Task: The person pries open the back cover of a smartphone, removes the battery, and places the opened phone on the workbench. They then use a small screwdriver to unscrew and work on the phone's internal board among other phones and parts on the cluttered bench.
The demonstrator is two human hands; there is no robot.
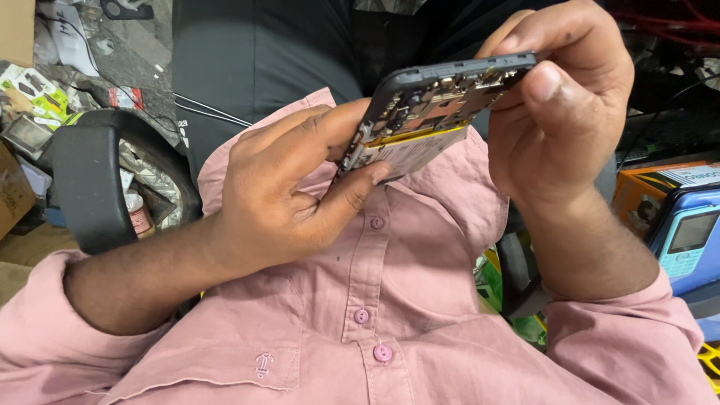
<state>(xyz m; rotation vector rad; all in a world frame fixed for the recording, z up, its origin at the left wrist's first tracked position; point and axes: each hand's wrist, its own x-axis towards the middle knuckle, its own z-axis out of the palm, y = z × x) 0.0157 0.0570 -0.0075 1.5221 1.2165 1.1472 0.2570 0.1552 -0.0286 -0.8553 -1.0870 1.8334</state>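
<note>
An opened smartphone (pixel 431 112) with its back cover off is held tilted above my lap, showing its circuit board, yellow strip and pale battery. My left hand (pixel 289 187) grips its lower left edge, thumb pressed under the battery. My right hand (pixel 562 97) pinches the upper right end, thumb on the frame's edge and fingers curled over the top. Both sleeves and the shirt below are dusty pink with buttons.
A black chair armrest (pixel 86 180) stands at the left, with cluttered floor, small boxes and a bottle (pixel 139 214) beyond it. At the right edge sit an orange box (pixel 660 187) and a blue keypad phone (pixel 690 240). Cables run across the upper left floor.
</note>
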